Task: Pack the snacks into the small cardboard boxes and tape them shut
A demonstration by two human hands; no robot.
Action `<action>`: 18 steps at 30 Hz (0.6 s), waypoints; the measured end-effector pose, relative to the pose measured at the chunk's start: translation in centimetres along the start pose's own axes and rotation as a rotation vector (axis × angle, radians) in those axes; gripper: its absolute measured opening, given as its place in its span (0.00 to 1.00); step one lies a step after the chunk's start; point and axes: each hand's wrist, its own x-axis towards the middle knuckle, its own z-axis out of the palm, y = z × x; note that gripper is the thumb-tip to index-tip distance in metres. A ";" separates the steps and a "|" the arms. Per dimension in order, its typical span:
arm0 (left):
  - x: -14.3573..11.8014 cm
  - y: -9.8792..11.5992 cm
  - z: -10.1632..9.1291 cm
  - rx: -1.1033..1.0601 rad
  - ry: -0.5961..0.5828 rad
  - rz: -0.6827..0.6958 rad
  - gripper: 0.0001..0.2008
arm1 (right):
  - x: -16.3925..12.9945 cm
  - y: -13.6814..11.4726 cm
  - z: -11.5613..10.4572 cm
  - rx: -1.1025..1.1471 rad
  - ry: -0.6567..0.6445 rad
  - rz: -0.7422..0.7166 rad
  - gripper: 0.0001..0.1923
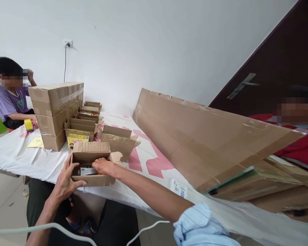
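Note:
An open cardboard box [92,180] stands at the table's near edge with its flaps up. My left hand [66,179] grips the box's left end, thumb along the front wall and fingers around the side. Inside the box lies a small pack with a white label [88,171]. My right hand [105,166] reaches into the box at the right of this pack, fingers curled and pointing down. Its fingertips are partly hidden, so what they hold cannot be made out.
Taped cartons [55,116] are stacked at the left; behind my box stand more open boxes [118,140] and a yellow printed pack [77,139]. A large cardboard sheet [195,136] leans at the right. A person [9,95] sits far left near a tape roll [28,125]; another wears red [295,147].

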 end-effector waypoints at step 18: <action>4.2 -0.1 -3.5 0.150 0.097 -0.017 0.36 | -6.3 1.1 -3.4 0.759 0.571 0.019 0.23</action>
